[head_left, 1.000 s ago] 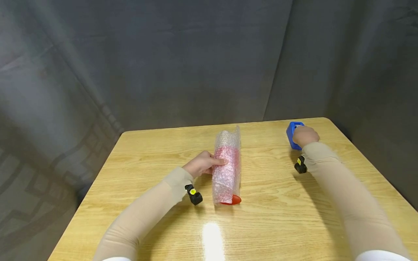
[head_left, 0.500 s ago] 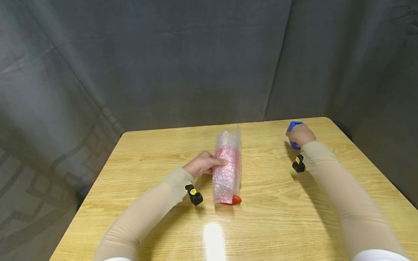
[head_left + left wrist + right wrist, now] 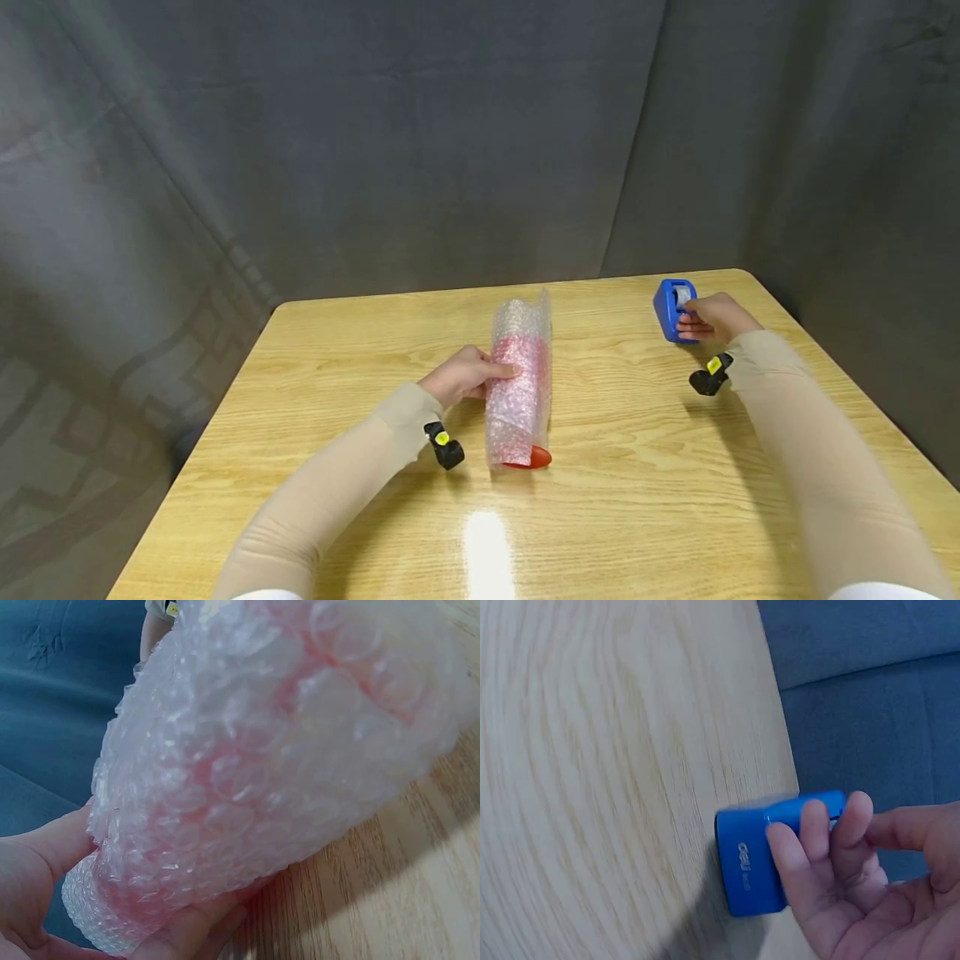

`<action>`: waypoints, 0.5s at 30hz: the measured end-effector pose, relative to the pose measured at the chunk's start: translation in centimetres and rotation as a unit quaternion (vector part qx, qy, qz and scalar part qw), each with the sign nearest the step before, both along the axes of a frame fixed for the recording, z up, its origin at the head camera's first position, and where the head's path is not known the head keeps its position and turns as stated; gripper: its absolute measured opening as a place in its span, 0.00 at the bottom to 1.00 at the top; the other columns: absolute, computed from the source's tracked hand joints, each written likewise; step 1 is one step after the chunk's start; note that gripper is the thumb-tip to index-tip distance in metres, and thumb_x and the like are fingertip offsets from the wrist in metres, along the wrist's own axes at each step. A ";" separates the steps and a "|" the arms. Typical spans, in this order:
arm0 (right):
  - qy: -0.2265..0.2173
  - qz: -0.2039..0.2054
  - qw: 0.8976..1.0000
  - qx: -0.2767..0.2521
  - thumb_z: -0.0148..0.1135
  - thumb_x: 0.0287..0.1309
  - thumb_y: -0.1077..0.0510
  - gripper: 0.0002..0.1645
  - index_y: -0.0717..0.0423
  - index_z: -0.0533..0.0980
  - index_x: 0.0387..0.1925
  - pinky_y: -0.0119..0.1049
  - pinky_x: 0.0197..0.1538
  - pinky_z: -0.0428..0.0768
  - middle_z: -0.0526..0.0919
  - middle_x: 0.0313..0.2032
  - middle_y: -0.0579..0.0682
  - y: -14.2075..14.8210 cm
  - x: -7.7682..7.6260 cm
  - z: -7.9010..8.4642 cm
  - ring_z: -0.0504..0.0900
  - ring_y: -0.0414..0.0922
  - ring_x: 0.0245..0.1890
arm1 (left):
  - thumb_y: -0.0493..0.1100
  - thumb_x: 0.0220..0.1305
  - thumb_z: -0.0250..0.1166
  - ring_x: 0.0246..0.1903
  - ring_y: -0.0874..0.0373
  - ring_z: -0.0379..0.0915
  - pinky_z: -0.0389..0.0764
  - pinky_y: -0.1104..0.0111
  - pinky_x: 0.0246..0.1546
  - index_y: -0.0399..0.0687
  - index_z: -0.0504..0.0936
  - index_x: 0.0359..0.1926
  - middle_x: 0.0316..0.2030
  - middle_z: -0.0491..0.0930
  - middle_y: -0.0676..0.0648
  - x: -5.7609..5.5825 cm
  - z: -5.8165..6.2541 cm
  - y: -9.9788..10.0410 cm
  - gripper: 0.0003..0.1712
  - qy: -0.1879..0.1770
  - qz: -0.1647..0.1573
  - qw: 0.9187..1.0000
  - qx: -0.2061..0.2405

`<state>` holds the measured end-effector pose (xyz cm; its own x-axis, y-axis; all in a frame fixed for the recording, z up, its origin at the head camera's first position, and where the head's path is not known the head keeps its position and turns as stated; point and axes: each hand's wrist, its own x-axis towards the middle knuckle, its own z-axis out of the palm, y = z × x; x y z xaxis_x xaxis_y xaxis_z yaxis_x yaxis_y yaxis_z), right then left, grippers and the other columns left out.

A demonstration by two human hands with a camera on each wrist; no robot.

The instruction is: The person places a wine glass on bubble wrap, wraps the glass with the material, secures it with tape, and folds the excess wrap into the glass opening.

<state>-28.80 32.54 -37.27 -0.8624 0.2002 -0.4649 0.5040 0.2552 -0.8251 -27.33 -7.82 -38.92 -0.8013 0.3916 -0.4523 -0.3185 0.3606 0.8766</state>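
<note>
Left hand [image 3: 461, 375] grips bubble-wrap roll [image 3: 514, 408]: wrapping seemingly done, taping pending; right hand [image 3: 716, 317] at tape dispenser [image 3: 667, 312], can't tell whether pinching.

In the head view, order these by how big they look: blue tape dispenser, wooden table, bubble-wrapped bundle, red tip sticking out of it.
1. Wooden table
2. Bubble-wrapped bundle
3. Blue tape dispenser
4. Red tip

That's apparent size only: the dispenser sits farther back, partly covered by the right hand.
</note>
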 end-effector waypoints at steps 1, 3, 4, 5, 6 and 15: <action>0.006 -0.005 1.000 -0.006 0.37 0.74 0.59 0.15 0.69 0.65 0.43 0.31 0.40 0.85 0.77 0.22 0.44 0.0 0.0 -0.1 0.81 0.36 0.24 | 0.44 0.61 0.69 0.33 0.57 0.79 0.84 0.66 0.39 0.31 0.78 0.44 0.37 0.82 0.43 0.0 0.0 0.1 0.19 0.001 0.002 1.000 -0.001; 0.015 -0.011 1.000 -0.014 0.36 0.74 0.58 0.14 0.66 0.65 0.41 0.30 0.41 0.84 0.76 0.22 0.43 0.1 0.0 -0.4 0.81 0.35 0.25 | 0.43 0.61 0.69 0.33 0.57 0.79 0.84 0.66 0.38 0.31 0.78 0.45 0.37 0.82 0.43 -0.1 0.0 0.2 0.20 -0.002 0.007 1.000 0.001; 0.019 -0.012 1.000 -0.018 0.36 0.74 0.58 0.14 0.65 0.65 0.40 0.30 0.41 0.84 0.76 0.23 0.43 0.2 0.0 -0.5 0.81 0.35 0.25 | 0.43 0.61 0.69 0.33 0.58 0.79 0.84 0.66 0.38 0.30 0.78 0.45 0.37 0.82 0.43 -0.1 0.0 0.2 0.20 -0.002 0.008 1.000 0.004; 0.024 -0.015 0.999 -0.023 0.37 0.73 0.58 0.14 0.65 0.65 0.41 0.30 0.42 0.84 0.75 0.23 0.43 0.2 0.0 -0.6 0.81 0.35 0.25 | 0.43 0.61 0.69 0.32 0.58 0.80 0.84 0.66 0.38 0.30 0.78 0.45 0.37 0.82 0.43 -0.1 0.0 0.2 0.19 -0.003 0.009 1.000 0.005; 0.028 -0.018 0.999 -0.029 0.37 0.73 0.58 0.14 0.65 0.65 0.41 0.30 0.42 0.84 0.75 0.23 0.42 0.2 0.0 -0.7 0.80 0.35 0.25 | 0.43 0.61 0.69 0.32 0.58 0.80 0.84 0.66 0.38 0.30 0.78 0.45 0.37 0.82 0.43 -0.2 0.0 0.2 0.19 -0.004 0.009 1.000 0.006; 0.045 -0.051 0.994 -0.084 0.36 0.70 0.59 0.14 0.57 0.66 0.29 0.25 0.37 0.83 0.70 0.20 0.41 0.4 0.4 -1.4 0.74 0.34 0.24 | 0.44 0.61 0.68 0.35 0.57 0.79 0.84 0.66 0.40 0.31 0.77 0.45 0.40 0.81 0.42 0.0 -0.1 0.3 0.20 -0.003 -0.001 1.000 -0.002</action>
